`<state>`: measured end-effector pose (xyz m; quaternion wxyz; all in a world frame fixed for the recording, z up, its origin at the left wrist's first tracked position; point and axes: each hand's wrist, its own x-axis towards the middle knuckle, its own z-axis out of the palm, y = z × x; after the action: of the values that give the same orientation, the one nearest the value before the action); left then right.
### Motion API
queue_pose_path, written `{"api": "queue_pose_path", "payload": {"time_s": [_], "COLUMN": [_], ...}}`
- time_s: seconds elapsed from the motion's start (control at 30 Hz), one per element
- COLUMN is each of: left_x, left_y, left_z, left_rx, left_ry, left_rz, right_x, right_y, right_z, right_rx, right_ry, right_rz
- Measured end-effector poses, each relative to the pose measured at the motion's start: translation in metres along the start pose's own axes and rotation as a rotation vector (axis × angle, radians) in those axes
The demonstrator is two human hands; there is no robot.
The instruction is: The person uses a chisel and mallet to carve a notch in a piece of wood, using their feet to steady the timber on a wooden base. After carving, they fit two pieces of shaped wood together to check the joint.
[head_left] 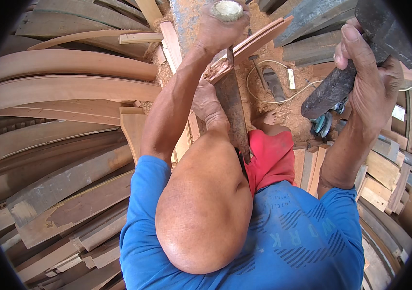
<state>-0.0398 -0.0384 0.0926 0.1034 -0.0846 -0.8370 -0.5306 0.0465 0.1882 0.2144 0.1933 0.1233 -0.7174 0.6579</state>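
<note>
My left hand point(218, 34) is wrapped round an upright chisel point(228, 10); its pale, worn handle end shows above the fist. Below, its blade meets a reddish wood piece point(261, 42), whose near end is rough and splintered. On the right, my right hand point(372, 82) grips a dark mallet point(329, 92), raised apart from the chisel. The mallet's blocky dark part is cut off by the picture's rim. My bare foot point(208, 104) is beside the wood, partly behind my left forearm. A long, worn dark beam point(235, 113) runs beneath the work.
Curved boards point(75, 65) are stacked along the left. Sawdust covers the floor around a hammer point(259, 71), a sandal point(274, 84), a white power strip point(291, 79) with its cord, and a teal power tool point(321, 124). Wood offcuts point(382, 169) lie at right.
</note>
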Motion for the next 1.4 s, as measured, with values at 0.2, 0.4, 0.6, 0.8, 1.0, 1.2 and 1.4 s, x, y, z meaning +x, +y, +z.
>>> {"api": "queue_pose_path", "payload": {"time_s": [0.2,0.4,0.6,0.8,1.0,1.2,1.4], "left_x": [-0.002,-0.006,-0.006,0.006,0.0,-0.006,-0.011], "left_y": [0.017,0.038,0.014,-0.016,-0.005,-0.031,-0.02], "left_z": [-0.004,-0.004,0.012,0.012,0.008,0.008,-0.002], "left_rx": [0.124,0.114,0.017,-0.114,0.228,0.006,0.36], "left_ry": [0.007,-0.17,0.004,0.035,0.257,0.012,0.314], "left_rz": [0.023,-0.083,-0.174,-0.139,0.06,-0.102,0.306], "right_x": [0.004,0.004,0.005,0.01,0.034,0.025,0.08], "right_y": [0.0,-0.002,-0.004,-0.006,0.01,-0.004,-0.04], "right_z": [-0.002,-0.002,0.001,0.005,0.067,0.063,0.018], "right_rx": [0.013,-0.028,-0.012,-0.182,-1.143,-0.966,-0.231], "right_ry": [-0.042,-0.033,-0.043,-0.054,-0.423,-0.416,-0.235], "right_rz": [-0.01,0.025,0.011,-0.047,-0.019,-0.296,0.227]}}
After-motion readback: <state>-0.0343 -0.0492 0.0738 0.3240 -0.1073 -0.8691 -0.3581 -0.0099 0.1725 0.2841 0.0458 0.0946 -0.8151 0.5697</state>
